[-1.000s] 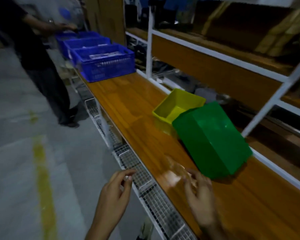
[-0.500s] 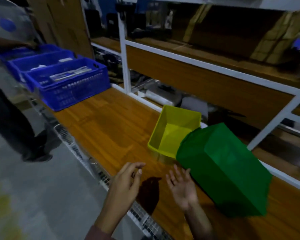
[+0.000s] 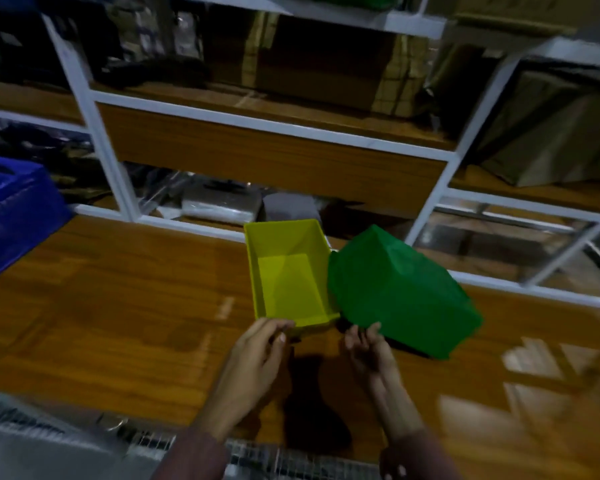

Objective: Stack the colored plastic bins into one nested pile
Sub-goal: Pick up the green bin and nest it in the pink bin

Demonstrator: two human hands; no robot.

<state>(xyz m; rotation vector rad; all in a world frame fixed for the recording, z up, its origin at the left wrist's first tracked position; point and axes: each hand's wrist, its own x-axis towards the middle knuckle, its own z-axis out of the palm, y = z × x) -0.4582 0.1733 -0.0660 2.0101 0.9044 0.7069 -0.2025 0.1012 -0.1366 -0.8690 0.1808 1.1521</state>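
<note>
A yellow bin point(image 3: 288, 278) sits upright and open on the wooden bench, near its back edge. A green bin point(image 3: 399, 289) lies tipped over to the right of it, bottom up, leaning against the yellow bin's right rim. My left hand point(image 3: 257, 355) is at the yellow bin's near rim, fingers curled and touching or just short of it. My right hand point(image 3: 371, 348) is open with fingers spread, its tips at the near lower edge of the green bin. Neither hand visibly grips anything.
The wooden bench point(image 3: 118, 306) runs left to right, with a wire grid point(image 3: 291, 459) along its near edge. A blue crate point(image 3: 11, 216) stands at the far left. White-framed shelves point(image 3: 94, 123) with boxes and bags rise behind the bins.
The view has turned right to face the shelves. Both hands have reached forward from the bench's near edge to the bins. The person at the blue crates is out of view.
</note>
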